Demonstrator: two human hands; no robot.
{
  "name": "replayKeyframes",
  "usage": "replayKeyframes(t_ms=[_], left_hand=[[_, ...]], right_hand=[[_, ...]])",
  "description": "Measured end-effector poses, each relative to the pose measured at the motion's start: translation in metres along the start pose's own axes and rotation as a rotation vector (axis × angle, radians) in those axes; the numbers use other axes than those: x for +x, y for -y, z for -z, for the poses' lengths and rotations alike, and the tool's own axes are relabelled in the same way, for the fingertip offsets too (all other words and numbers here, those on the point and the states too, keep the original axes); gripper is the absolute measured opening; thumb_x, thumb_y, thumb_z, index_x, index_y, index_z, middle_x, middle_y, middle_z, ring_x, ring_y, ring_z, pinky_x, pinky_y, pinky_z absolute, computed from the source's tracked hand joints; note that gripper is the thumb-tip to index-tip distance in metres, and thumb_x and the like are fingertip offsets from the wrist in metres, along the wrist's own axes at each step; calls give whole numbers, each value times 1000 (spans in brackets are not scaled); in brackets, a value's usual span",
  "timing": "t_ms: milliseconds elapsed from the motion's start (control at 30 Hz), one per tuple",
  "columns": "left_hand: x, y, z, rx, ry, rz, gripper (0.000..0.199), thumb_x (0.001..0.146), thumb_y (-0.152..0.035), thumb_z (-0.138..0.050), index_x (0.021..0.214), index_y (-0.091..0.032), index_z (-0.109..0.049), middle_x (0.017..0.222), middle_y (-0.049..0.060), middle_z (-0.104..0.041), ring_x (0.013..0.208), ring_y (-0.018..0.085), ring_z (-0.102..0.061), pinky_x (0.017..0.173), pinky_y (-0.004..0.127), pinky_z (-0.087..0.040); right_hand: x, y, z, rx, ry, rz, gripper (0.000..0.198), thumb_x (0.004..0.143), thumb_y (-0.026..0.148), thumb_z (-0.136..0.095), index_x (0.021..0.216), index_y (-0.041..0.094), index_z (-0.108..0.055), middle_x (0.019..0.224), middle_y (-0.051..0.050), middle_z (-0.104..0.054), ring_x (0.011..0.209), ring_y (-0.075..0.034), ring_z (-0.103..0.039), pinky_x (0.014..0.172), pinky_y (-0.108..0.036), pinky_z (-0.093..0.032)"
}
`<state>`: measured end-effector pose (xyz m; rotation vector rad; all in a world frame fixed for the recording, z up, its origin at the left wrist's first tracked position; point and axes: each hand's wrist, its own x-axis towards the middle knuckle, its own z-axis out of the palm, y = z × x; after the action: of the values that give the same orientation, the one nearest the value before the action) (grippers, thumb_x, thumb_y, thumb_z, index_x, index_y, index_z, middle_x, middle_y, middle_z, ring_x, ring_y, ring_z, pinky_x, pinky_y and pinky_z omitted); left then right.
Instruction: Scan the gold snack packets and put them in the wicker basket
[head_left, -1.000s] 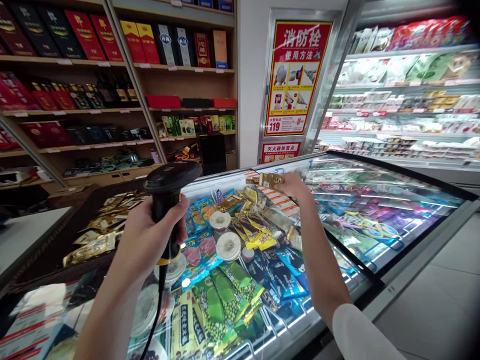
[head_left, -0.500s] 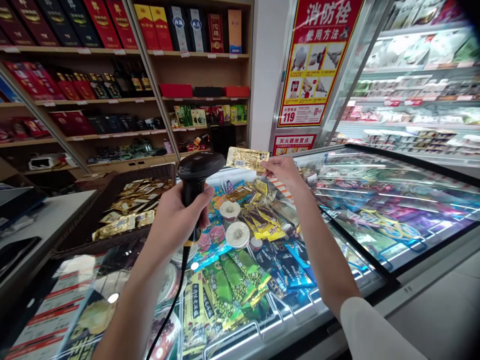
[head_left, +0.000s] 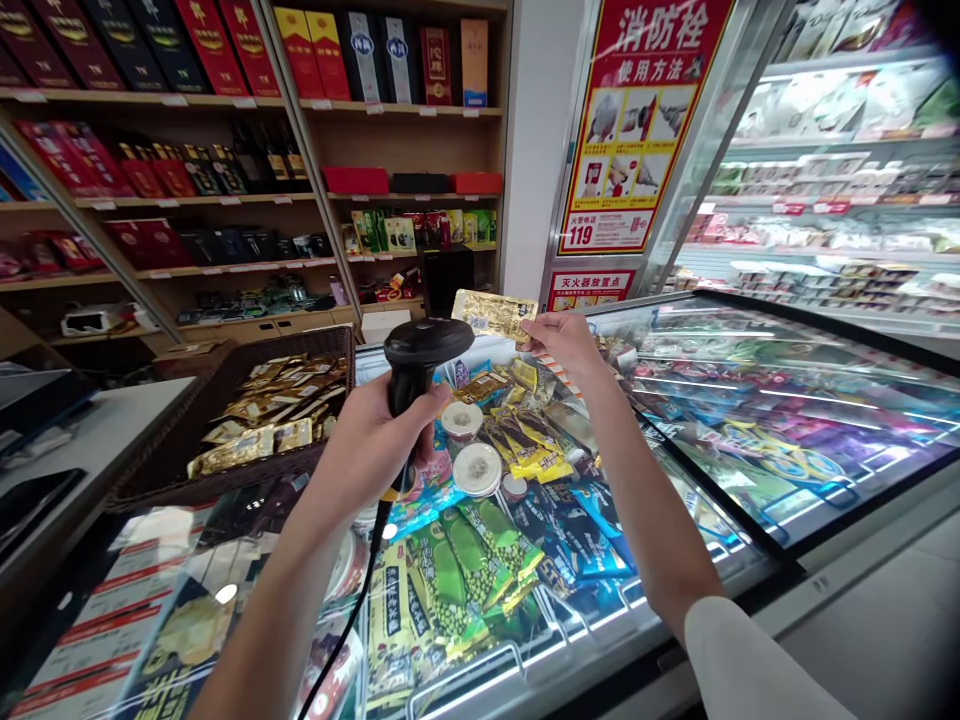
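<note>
A black corded barcode scanner stands upright in my left hand, whose fingers wrap round its handle. Its wide head is close to the left end of a gold foil packet, a little lower than it. My right hand pinches that packet by its right end, holding it up above the freezer. Printing shows on the packet's face, too small to read. The scanner's cable hangs down along my left forearm.
Below my hands lies a glass-topped freezer full of wrapped ice creams and tubs. A dark wicker basket of gold packets stands at left beside a counter. Shelves of boxes and a red poster stand behind.
My left hand has moved the scanner right and slightly down, nearer the gold packet. My right hand and the packet have stayed almost still.
</note>
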<state>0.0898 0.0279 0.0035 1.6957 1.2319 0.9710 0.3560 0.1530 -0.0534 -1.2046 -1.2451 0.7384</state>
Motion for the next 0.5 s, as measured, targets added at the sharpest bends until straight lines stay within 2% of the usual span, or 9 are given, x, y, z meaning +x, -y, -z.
replayKeyframes(t_ms=[200,267,333,433,467,500], left_hand=[[-5,-4,5,-17,-35,-36,29,88,-45,-65,76,-20,-56,50,-2,-59,44,14,-54,46,26,-42],[-7,-6,8,-41,-59,-53,27,87,-43,-66,77,-20,-56,52,-3,-58,44,13,-55,46,25,-42],[-11,-8,10,-41,-76,-63,26,87,-43,-67,79,-21,-56,52,-3,-59,44,13,-55,45,25,-41],[-19,-10,11,-40,-45,-60,26,86,-45,-69,84,-21,-56,50,-3,-59,43,14,-55,43,24,-40],[-22,-11,11,-55,-28,-53,27,86,-45,-68,86,-21,-57,49,-3,-60,43,14,-55,43,24,-41],[-25,-12,11,-73,-11,-44,27,86,-46,-68,88,-21,-57,49,-3,-60,43,15,-55,43,24,-41]], right_hand=[[-3,2,1,20,57,-9,38,77,50,-82,84,14,-73,64,-5,-71,59,-14,-66,58,-22,-54],[-6,1,3,-18,143,-29,35,77,48,-82,80,14,-73,61,-4,-69,56,-12,-63,56,-21,-52],[-11,0,-2,-103,318,-74,32,77,45,-81,74,15,-72,57,-2,-66,53,-12,-60,53,-20,-50],[-18,-3,-40,-189,620,-131,27,81,40,-75,71,15,-72,56,0,-64,53,-11,-58,50,-20,-47],[-19,-4,-61,-187,669,-120,26,84,39,-72,74,15,-72,59,0,-64,55,-11,-59,52,-20,-48],[-20,-5,-83,-181,644,-77,25,86,37,-70,78,14,-72,64,-1,-66,59,-12,-61,55,-21,-50]])
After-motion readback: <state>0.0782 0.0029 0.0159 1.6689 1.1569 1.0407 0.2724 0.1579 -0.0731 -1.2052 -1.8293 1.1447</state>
